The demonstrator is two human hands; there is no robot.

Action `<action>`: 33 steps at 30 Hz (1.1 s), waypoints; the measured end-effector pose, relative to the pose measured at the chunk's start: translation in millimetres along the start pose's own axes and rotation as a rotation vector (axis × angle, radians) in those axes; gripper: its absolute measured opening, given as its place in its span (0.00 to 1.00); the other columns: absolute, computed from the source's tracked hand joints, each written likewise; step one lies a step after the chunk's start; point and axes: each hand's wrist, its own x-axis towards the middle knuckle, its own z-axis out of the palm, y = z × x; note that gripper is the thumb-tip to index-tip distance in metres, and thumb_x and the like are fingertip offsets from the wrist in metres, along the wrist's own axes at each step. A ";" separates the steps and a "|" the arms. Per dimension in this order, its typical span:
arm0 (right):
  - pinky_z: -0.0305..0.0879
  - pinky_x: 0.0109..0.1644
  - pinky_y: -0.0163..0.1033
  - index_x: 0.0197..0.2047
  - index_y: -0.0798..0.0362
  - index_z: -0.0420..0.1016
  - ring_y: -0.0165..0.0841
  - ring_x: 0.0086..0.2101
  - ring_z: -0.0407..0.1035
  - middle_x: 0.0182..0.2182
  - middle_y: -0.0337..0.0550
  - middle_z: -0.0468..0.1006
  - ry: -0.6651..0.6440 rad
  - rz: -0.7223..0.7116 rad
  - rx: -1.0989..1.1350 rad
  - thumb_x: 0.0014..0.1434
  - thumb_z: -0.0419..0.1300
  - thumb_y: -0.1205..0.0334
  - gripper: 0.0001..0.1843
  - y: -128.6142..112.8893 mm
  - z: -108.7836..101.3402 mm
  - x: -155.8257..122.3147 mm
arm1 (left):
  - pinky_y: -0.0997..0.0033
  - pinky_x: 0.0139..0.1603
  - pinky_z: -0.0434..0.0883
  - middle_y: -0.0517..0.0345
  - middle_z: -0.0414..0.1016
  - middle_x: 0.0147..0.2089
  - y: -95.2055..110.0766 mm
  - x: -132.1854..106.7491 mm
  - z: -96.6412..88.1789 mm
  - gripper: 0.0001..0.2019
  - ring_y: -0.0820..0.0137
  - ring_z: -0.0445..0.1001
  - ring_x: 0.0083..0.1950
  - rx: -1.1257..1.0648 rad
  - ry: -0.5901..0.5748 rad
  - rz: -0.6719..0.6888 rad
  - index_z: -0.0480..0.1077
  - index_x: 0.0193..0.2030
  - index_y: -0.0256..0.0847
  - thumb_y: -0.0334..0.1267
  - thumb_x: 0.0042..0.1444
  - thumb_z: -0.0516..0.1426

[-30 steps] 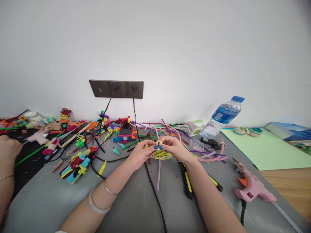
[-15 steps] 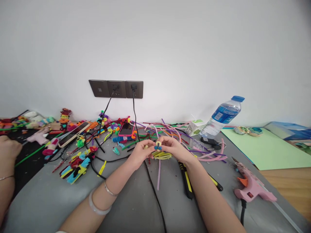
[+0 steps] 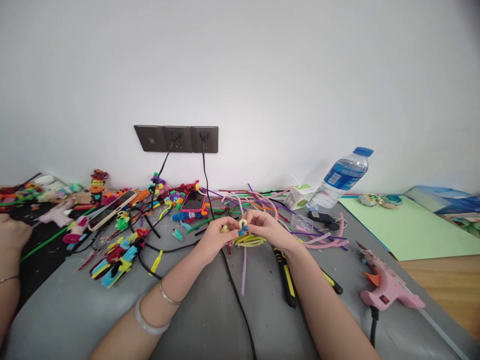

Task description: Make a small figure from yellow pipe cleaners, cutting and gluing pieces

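Observation:
Both hands meet over the middle of the table. My left hand (image 3: 218, 236) pinches a pale yellow pipe cleaner (image 3: 243, 223), which is bent into a small loop. On its other side my right hand (image 3: 267, 227) grips the same loop between thumb and fingertips. Blue nails show at both thumbs. A short pale yellow end pokes out by the left fingers. Just beneath the hands lies a bunch of yellow-green pipe cleaners (image 3: 250, 241), partly covered by them. A lilac pipe cleaner (image 3: 244, 272) sticks out toward me.
Yellow-black pliers (image 3: 287, 280) lie under my right forearm, a pink glue gun (image 3: 388, 290) farther right. A water bottle (image 3: 341, 180), a carton (image 3: 299, 196) and keys (image 3: 323, 219) stand behind. Left are phones (image 3: 112, 209), fuzzy figures (image 3: 116, 260), cables and another person's hand (image 3: 13, 237).
The loop has turned a little between my fingertips, and its opening shows more plainly. My thumbs have shifted slightly. The whole view has moved slightly.

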 end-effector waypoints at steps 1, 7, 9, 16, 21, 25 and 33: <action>0.61 0.37 0.35 0.29 0.54 0.69 0.29 0.31 0.65 0.29 0.36 0.71 -0.007 0.007 0.001 0.51 0.70 0.53 0.16 -0.7 0.5 -0.3 | 0.78 0.24 0.58 0.65 0.64 0.26 0.6 -0.3 -0.1 0.21 0.80 0.60 0.25 -0.024 -0.010 -0.015 0.70 0.32 0.36 0.45 0.38 0.71; 0.59 0.33 0.32 0.38 0.55 0.75 0.26 0.28 0.64 0.30 0.38 0.74 -0.041 0.052 0.058 0.56 0.66 0.52 0.14 0.5 -0.5 -2.8 | 0.79 0.25 0.58 0.67 0.63 0.27 3.8 -2.9 -2.6 0.27 0.80 0.62 0.27 -0.176 -0.112 -0.126 0.57 0.28 0.40 0.42 0.35 0.73; 0.60 0.31 0.31 0.39 0.56 0.77 0.25 0.27 0.64 0.32 0.40 0.75 -0.097 0.068 0.076 0.56 0.66 0.52 0.15 1.8 -2.2 -3.8 | 0.79 0.26 0.57 0.67 0.63 0.27 5.0 -4.3 -2.3 0.27 0.81 0.62 0.27 -0.154 -0.151 -0.159 0.57 0.29 0.40 0.42 0.37 0.73; 0.67 0.30 0.30 0.36 0.57 0.80 0.25 0.25 0.69 0.30 0.40 0.78 -0.229 0.083 0.205 0.49 0.72 0.55 0.15 2.0 -4.0 -7.5 | 0.80 0.25 0.59 0.66 0.65 0.28 9.1 -9.1 0.8 0.27 0.81 0.66 0.28 -0.188 -0.254 -0.205 0.56 0.28 0.39 0.37 0.36 0.73; 0.64 0.22 0.24 0.36 0.56 0.78 0.22 0.21 0.69 0.28 0.39 0.78 -0.274 0.080 0.283 0.49 0.72 0.59 0.13 4.3 -4.0 -8.9 | 0.79 0.24 0.60 0.66 0.67 0.28 7.7 -9.4 -0.6 0.25 0.80 0.68 0.27 -0.187 -0.311 -0.207 0.58 0.29 0.39 0.37 0.37 0.73; 0.64 0.20 0.24 0.36 0.57 0.78 0.22 0.21 0.70 0.29 0.40 0.79 -0.282 0.081 0.293 0.48 0.73 0.59 0.15 2.6 -3.1 -9.2 | 0.79 0.25 0.61 0.62 0.71 0.30 6.8 -9.3 -1.1 0.24 0.78 0.71 0.29 -0.167 -0.346 -0.217 0.59 0.30 0.38 0.37 0.38 0.72; 0.66 0.21 0.25 0.32 0.57 0.77 0.24 0.21 0.71 0.27 0.41 0.79 -0.269 0.127 0.319 0.48 0.73 0.60 0.13 -0.5 0.4 -9.5 | 0.79 0.26 0.61 0.60 0.71 0.28 4.8 -9.5 0.2 0.25 0.74 0.74 0.32 -0.139 -0.337 -0.209 0.58 0.29 0.39 0.37 0.39 0.72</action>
